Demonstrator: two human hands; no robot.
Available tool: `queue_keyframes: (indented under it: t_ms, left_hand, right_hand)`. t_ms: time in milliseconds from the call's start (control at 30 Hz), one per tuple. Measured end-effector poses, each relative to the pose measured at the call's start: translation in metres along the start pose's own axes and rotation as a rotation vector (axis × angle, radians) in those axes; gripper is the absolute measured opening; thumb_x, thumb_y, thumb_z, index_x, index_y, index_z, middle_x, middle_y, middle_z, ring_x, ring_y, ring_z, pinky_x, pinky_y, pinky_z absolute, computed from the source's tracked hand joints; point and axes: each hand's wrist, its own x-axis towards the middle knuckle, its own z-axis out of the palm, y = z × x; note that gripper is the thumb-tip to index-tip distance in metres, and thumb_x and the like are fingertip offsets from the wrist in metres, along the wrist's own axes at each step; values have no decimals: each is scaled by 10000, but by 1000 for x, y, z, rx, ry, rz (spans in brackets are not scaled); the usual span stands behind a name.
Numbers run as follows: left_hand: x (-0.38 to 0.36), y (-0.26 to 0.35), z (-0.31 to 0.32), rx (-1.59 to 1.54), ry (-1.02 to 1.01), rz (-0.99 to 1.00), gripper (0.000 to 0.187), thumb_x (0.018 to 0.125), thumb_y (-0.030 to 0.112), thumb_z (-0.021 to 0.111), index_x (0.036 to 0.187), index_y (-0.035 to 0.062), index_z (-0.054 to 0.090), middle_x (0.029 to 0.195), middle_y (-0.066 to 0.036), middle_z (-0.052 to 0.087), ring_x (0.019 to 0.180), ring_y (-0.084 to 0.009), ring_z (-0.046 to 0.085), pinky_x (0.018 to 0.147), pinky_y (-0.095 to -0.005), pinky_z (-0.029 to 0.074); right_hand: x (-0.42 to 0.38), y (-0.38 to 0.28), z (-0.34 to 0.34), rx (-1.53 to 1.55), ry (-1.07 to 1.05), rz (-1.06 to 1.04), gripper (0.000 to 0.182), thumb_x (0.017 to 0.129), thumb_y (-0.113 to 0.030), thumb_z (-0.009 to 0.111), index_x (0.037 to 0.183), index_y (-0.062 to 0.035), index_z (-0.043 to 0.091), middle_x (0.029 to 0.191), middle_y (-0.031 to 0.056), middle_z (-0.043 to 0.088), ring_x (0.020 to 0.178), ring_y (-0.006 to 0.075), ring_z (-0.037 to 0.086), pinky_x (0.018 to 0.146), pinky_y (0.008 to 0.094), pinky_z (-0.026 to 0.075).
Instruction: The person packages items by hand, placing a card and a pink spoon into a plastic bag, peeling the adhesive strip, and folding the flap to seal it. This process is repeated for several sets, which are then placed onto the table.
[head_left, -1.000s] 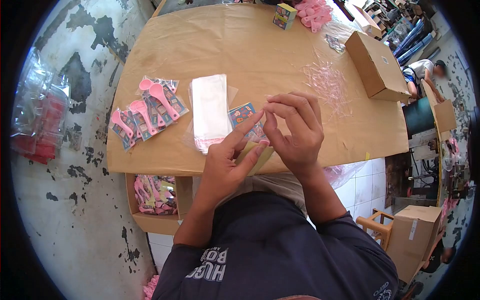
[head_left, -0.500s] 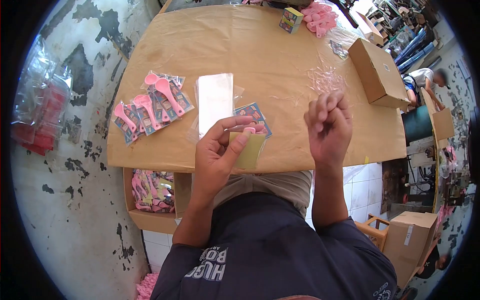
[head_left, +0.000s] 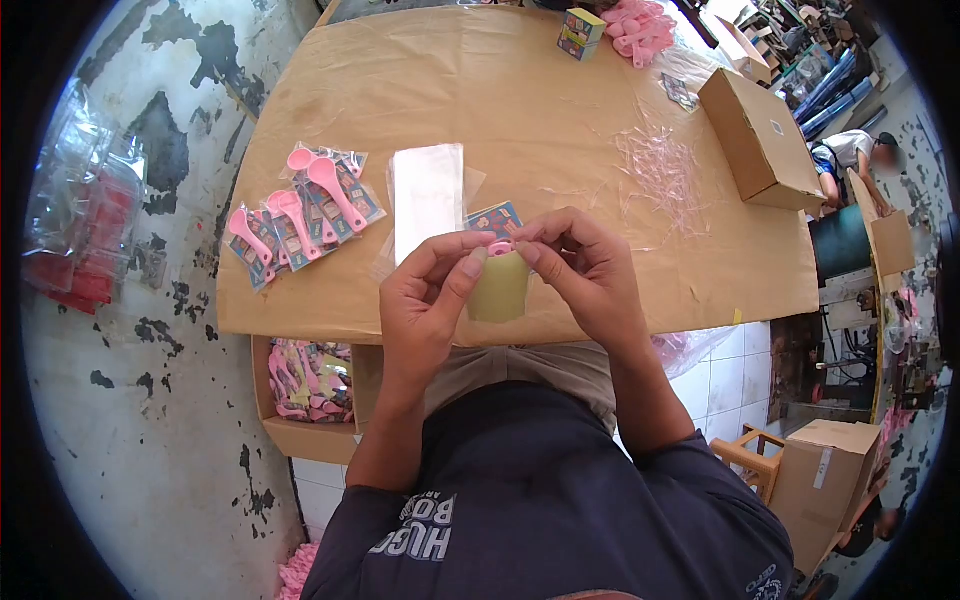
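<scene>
My left hand [head_left: 426, 306] pinches the left top corner of a small packet with a yellow-green card [head_left: 498, 290] facing me. At the packet's top edge, between thumb and finger, a pink plastic spoon end [head_left: 500, 247] shows. My right hand [head_left: 592, 282] is closed on the opposite top corner, fingertips near the pink end. Just beyond the hands lies a blue printed card [head_left: 494, 217], partly covered. Left of it is a stack of clear plastic bags [head_left: 428, 195]. Farther left are several bagged pink spoons [head_left: 335, 192] on printed cards.
A cardboard box [head_left: 757, 140] stands on the table's right side, near scattered clear strips [head_left: 662, 180]. Pink spoons [head_left: 638, 30] and small boxes [head_left: 580, 34] are at the far edge. An open carton [head_left: 310, 437] of packets sits below left. A person [head_left: 855, 160] is at right.
My right hand has come left and down from above the table to the packet's top corner, and its fingers now pinch there. The packet is turned more squarely toward me.
</scene>
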Motion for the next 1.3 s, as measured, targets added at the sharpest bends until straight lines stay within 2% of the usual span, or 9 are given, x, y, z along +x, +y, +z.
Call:
queue_keyframes:
  t_ms: [467,600,767,800,933,1067,1167,1233,1300]
  left_hand:
    - [-5,-8,-9,79,-63,129,91,1020,35,605,1051,-6,679,920,-25,714,835,-28,614,706,-187,448]
    - [-4,-6,-10,29,-54,153,30,1001,15,614,1006,-1,639,939,-33,700,844,-40,616,722,-187,455]
    - [-7,12,5,-126,-3,-31,227,968,-10,689,1094,46,508,1084,-157,740,1013,-126,687,864,-265,549]
    - [-8,11,1,-158,-47,-15,389,955,-5,717,1274,46,500,1159,-190,740,1080,-160,693,908,-294,561]
    - [-7,10,-10,26,-173,-99,526,965,3,703,1458,12,521,1168,-140,750,1087,-138,690,906,-267,550]
    - [-12,8,-19,30,-138,-87,332,973,-3,687,1303,-22,651,1173,-129,750,1096,-132,686,920,-276,552]
    - [-3,25,-28,41,-37,71,277,972,-53,663,1248,-41,685,1183,-160,746,1110,-186,701,986,-310,549]
    - [12,31,-54,480,24,455,321,955,-91,641,1263,-13,689,1243,-160,733,1160,-216,698,987,-321,548]
    - [22,49,-76,796,139,565,385,927,-140,595,1262,19,698,1292,-166,717,1219,-246,678,1022,-341,526]
  right_hand:
    - [-4,-9,-16,68,-80,-33,103,992,19,590,987,16,693,950,8,654,815,44,548,708,200,421]
    - [-3,-16,-11,-43,-94,-128,68,987,-27,630,978,3,691,944,3,638,803,47,534,696,202,416]
    - [-7,-10,4,-112,-36,-98,165,951,8,695,1092,-31,617,977,-3,624,834,36,536,695,187,418]
    - [-7,-9,5,-44,-15,-103,238,941,20,710,1124,-44,572,997,-1,611,839,31,530,696,184,422]
    - [-6,-10,13,21,21,-163,389,920,37,742,1180,-77,475,1045,14,572,840,32,514,697,190,442]
    - [-3,-6,11,-88,6,-158,459,881,14,795,1192,-83,472,1039,8,570,763,18,481,627,172,403]
    - [-5,-2,7,-298,21,-43,415,886,-7,796,1181,-73,511,997,-9,570,708,3,452,597,169,372]
    - [-6,5,0,-424,52,-6,379,896,-18,789,1174,-66,535,971,-18,569,685,-3,438,587,170,359]
    - [-9,15,-14,-325,140,-17,296,928,-30,755,1160,-55,573,931,-29,562,678,-3,427,584,175,352]
